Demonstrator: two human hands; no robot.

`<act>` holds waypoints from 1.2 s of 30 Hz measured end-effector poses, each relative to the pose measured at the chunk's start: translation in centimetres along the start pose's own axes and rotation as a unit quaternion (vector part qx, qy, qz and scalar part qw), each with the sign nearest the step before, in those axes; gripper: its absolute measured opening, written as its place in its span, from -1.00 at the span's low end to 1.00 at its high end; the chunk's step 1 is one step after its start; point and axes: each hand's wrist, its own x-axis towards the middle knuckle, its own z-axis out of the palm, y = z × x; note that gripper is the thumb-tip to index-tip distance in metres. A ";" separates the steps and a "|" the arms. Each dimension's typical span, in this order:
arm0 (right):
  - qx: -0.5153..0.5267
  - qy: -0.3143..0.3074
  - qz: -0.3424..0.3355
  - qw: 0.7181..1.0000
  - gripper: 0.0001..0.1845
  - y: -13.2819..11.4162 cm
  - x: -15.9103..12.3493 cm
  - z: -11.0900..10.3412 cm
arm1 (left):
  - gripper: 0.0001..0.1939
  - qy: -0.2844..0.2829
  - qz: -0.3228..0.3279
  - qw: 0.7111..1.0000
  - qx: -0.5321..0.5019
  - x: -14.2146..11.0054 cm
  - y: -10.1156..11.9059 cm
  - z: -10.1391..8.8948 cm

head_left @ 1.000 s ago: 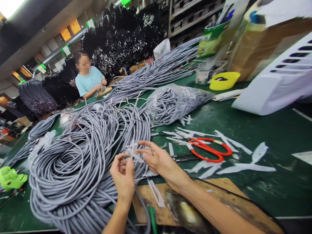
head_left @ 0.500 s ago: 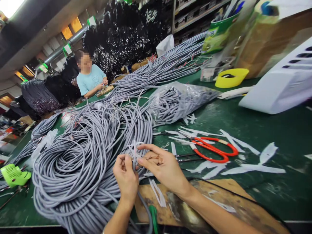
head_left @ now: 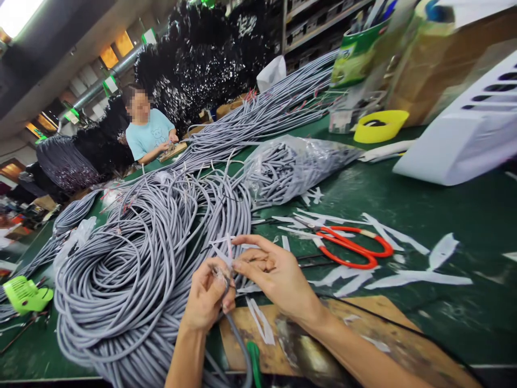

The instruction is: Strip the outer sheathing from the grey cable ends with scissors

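Note:
My left hand (head_left: pixel 210 296) is closed around a grey cable (head_left: pixel 241 337) near its end. The cable hangs down in a curve toward the table's front edge. Frayed, pale fibres (head_left: pixel 221 274) show between the left fingers. From the cable's end, thin white and pinkish strands (head_left: pixel 229 249) spread upward. My right hand (head_left: pixel 278 277) pinches at these strands with thumb and fingers, its index finger stretched beside them. Its fingertips partly hide the exact grip. A big coil of grey cable (head_left: pixel 121 258) lies left of both hands.
Red-handled scissors (head_left: pixel 355 245) lie right among white strips (head_left: pixel 424 279). A stained board (head_left: pixel 250 345) and a green handle (head_left: pixel 253 358) are near the front edge. Behind are a bag of cable pieces (head_left: pixel 291 167), a yellow ring (head_left: pixel 381 126), and a co-worker (head_left: pixel 150 132) across the table.
My left hand has turned and curled further around the cable, exposing frayed fibres at its end. The strands and my right fingertips have shifted slightly right.

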 end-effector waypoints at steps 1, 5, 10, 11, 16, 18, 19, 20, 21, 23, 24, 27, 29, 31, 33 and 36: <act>-0.002 0.000 -0.006 1.000 -0.63 0.0 0.0 -0.1 | -0.71 -0.009 0.004 1.000 -0.003 0.0 0.0 0.0; -0.030 0.065 -0.044 0.996 -0.69 0.3 0.2 -0.6 | -0.61 -0.016 0.040 0.999 -0.001 0.2 -0.1 0.1; -0.018 0.202 -0.094 0.975 -0.68 0.7 0.9 -1.4 | -0.49 -0.002 0.073 0.997 0.020 0.3 -0.4 0.1; -0.003 0.199 -0.094 0.976 -0.65 0.7 0.9 -1.5 | -0.52 0.006 0.076 0.997 0.024 0.3 -0.5 0.0; -0.010 -0.075 -0.019 0.997 -0.62 0.2 0.7 -1.0 | -0.61 0.060 0.067 0.994 0.065 0.1 -0.7 -0.4; -0.064 -0.077 -0.050 0.994 -0.73 0.3 0.6 -0.8 | -0.63 0.116 0.079 0.983 0.117 0.1 -0.8 -0.2; -0.097 -0.048 -0.088 0.990 -0.78 0.4 0.5 -0.6 | -0.66 0.151 0.090 0.974 0.146 0.1 -0.9 0.0; -0.132 -0.019 -0.130 0.983 -0.80 0.5 0.5 -0.6 | -0.68 0.184 0.104 0.962 0.171 0.2 -1.0 0.2; -0.163 0.001 -0.168 0.972 -0.80 0.6 0.4 -0.5 | -0.70 0.215 0.120 0.950 0.190 0.3 -1.0 0.3; -0.202 0.022 -0.222 0.954 -0.78 0.8 0.2 -0.3 | -0.73 0.270 0.155 0.929 0.199 0.4 -1.0 0.3; -0.208 0.029 -0.239 0.948 -0.78 0.8 0.1 -0.3 | -0.73 0.294 0.170 0.923 0.183 0.5 -0.9 0.1; -0.197 0.050 -0.260 0.944 -0.81 1.0 -0.1 -0.4 | -0.70 0.336 0.195 0.918 0.083 0.6 0.1 -1.2; -0.176 0.076 -0.250 0.949 -0.83 1.0 -0.1 -0.7 | -0.66 0.344 0.210 0.915 0.030 0.6 1.1 -2.3; -0.151 0.112 -0.231 0.955 -0.82 1.0 0.1 -1.0 | -0.65 0.352 0.232 0.907 0.010 0.5 2.0 -3.0; -0.137 0.120 -0.217 0.959 -0.81 0.9 0.2 -1.1 | -0.66 0.342 0.227 0.912 0.003 0.5 2.2 -2.8; -0.138 0.044 -0.193 0.970 -0.80 0.8 0.3 -0.8 | -0.45 0.195 0.047 0.979 0.037 0.6 1.1 -0.9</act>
